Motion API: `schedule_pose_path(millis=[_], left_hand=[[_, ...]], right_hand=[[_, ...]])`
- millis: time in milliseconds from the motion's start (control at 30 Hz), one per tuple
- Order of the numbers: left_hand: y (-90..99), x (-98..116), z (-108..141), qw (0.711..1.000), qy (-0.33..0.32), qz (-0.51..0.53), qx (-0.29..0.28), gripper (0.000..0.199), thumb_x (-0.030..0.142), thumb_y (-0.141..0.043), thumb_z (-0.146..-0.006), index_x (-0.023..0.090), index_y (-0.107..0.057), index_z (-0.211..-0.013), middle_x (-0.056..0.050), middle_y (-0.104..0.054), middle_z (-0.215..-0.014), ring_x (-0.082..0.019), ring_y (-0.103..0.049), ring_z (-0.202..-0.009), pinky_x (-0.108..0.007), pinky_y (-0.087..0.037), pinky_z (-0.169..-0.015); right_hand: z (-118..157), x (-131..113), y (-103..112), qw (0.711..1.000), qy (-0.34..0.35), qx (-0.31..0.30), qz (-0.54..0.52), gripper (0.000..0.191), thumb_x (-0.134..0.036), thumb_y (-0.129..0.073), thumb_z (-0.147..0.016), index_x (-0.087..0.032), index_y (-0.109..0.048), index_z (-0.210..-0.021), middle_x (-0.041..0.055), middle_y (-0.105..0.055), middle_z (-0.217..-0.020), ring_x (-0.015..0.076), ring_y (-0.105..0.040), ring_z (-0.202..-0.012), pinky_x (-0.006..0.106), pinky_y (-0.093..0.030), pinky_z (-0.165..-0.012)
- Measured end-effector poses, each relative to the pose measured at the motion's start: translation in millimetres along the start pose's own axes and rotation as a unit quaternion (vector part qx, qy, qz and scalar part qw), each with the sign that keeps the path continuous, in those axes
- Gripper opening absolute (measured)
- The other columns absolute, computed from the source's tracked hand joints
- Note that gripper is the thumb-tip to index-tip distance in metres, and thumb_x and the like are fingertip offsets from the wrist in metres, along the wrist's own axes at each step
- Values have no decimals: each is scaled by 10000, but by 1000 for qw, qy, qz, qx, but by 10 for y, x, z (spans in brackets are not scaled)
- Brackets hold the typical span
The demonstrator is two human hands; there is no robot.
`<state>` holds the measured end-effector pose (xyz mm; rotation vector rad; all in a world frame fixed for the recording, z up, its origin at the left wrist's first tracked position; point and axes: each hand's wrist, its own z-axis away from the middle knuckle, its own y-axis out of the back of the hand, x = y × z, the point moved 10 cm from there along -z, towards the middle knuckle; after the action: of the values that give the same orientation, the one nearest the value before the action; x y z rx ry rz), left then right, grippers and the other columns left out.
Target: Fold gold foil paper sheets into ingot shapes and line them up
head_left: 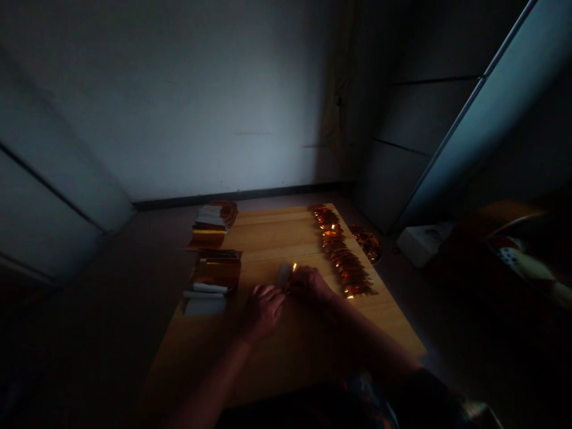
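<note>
Across the worktop, stacked white and gold strips lie leftmost; a small white strip is pinched between the left hand and right hand, and the folded gold row could be knocked askew by a stray movement.

On the table, stacks of foil sheets lie left, an overlapping foil row right.

Our left grip and right grip meet at white paper strip (gold glint at its tip) above wooden bench; gold foil pieces run in row right, gold-and-white stacks sit left.
</note>
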<state>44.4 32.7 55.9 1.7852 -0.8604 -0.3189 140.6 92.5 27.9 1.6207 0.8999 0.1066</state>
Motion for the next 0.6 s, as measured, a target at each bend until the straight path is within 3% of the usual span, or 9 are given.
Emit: schedule_pose_path(millis=[167, 400, 600], left_hand=[[31, 30, -6, 1000, 7, -16, -14, 228, 120, -529, -793, 248, -627, -954, -29, -673, -1022, -197, -557, -968, -415, -365, -872], [-52, 2, -23, 999, 27, -34, -23, 152, 106, -529, -778, 226, -613, -814, -38, -664, -956, -204, -548, -927, -406, -366, -844], [-62, -32, -17, 999, 43, 4, -23, 198, 110, -516, -779, 222, -606, -914, -38, -670, -1010, -205, -552, -962, -399, -372, -865]], right_hand=[[-6, -15, 19, 1000, -11, 0, 1, 129, -328, -665, -800, -204, -697, -781, 17, -653, -820, 144, -534, -755, 244, -342, -685], [-14, -1, 28, 998, -53, 17, 18, 149, -303, -632, -799, -182, -651, -715, 22, -642, -775, 137, -527, -710, 234, -324, -631], [-39, -31, 47, 999, -52, 1, 9, 102, -269, -633, -794, -171, -626, -764, 29, -645, -815, 126, -532, -687, 223, -335, -618]])
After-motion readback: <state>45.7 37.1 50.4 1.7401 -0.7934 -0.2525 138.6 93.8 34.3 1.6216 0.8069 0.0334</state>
